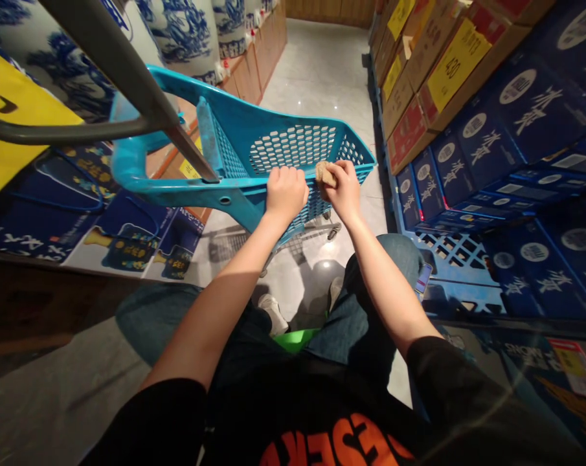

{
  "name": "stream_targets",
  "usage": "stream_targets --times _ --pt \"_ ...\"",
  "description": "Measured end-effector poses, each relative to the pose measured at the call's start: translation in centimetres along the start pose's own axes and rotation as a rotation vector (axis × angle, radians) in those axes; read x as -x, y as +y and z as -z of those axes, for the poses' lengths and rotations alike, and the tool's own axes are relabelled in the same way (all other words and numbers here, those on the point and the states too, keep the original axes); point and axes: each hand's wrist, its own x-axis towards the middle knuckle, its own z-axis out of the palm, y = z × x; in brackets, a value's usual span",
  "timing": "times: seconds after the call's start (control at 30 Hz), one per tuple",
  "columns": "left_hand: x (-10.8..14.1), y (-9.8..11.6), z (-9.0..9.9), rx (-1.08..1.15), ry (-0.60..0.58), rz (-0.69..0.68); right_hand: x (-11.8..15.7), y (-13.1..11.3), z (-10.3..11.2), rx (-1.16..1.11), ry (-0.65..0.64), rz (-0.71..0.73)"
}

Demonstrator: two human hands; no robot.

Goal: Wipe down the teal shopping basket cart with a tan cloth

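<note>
A blue plastic shopping cart (176, 188) stands in front of me, its handle end to the left and its perforated basket to the right. My left hand (286, 194) is wrapped over the near top rim of the basket. Just right of it, my right hand (344, 191) pinches a crumpled tan cloth (326, 174) against the same rim. The palm sides of both hands are hidden.
Blue cartons (482, 149) and brown boxes with yellow price signs are stacked on blue pallets at the right. Blue-and-white jars (183, 29) stand at upper left, above boxes and gift bags. A grey metal bar (112, 65) crosses the upper left.
</note>
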Motion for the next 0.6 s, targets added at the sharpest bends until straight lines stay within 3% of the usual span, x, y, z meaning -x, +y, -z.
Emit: stream_targets --times 0.13,0.37,0.6 --pt "0.0 0.1 -0.2 0.017 0.014 -0.007 -0.3 1.1 0.1 0.02 0.06 -0.077" --pt "0.0 0.5 0.2 0.037 -0.024 0.013 0.7 -0.8 -0.9 -0.009 -0.034 0.079" --pt "0.0 0.9 1.9 0.018 -0.114 -0.002 -0.2 0.7 -0.3 -0.072 0.063 -0.064"
